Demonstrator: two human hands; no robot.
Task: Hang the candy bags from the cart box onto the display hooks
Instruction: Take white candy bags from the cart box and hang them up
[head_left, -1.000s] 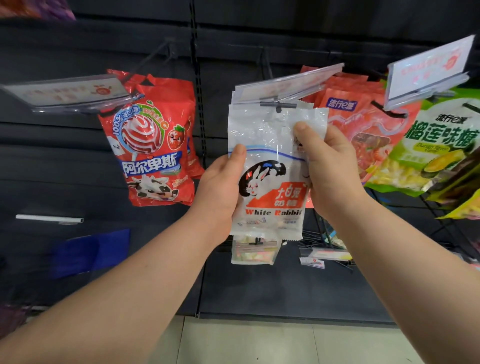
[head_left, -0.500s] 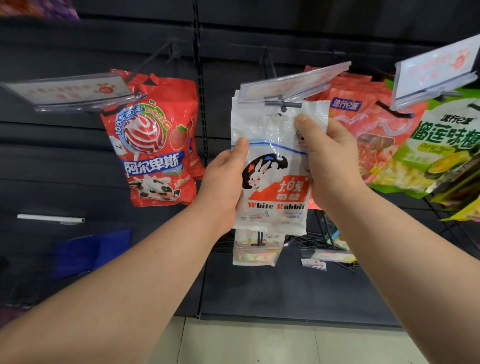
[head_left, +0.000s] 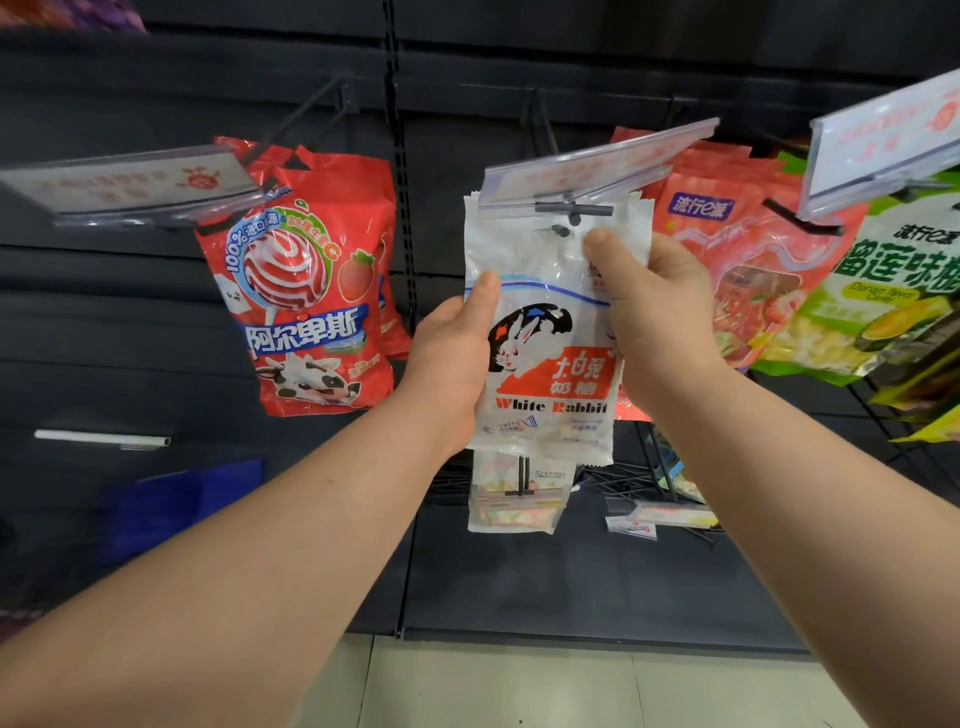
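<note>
A white White Rabbit candy bag (head_left: 550, 332) is held up at the middle display hook (head_left: 562, 229), whose dark tip shows through the hole near the bag's top. My left hand (head_left: 452, 364) grips the bag's left edge, thumb on the front. On the right, my right hand (head_left: 654, 306) pinches the upper edge, thumb just below the hook tip. A clear price-tag holder (head_left: 597, 166) sits right above the bag. The cart box is out of view.
Red lollipop bags (head_left: 306, 280) hang on the left hook, pink bags (head_left: 737, 249) and green durian candy bags (head_left: 883, 296) on the right. A small bag (head_left: 514, 493) hangs on a lower hook. The back panel (head_left: 156, 322) is black; pale floor tiles (head_left: 519, 686) lie below.
Both hands lifted the white bag upward, and the hook tip now shows through the bag's hole under the price-tag holder.
</note>
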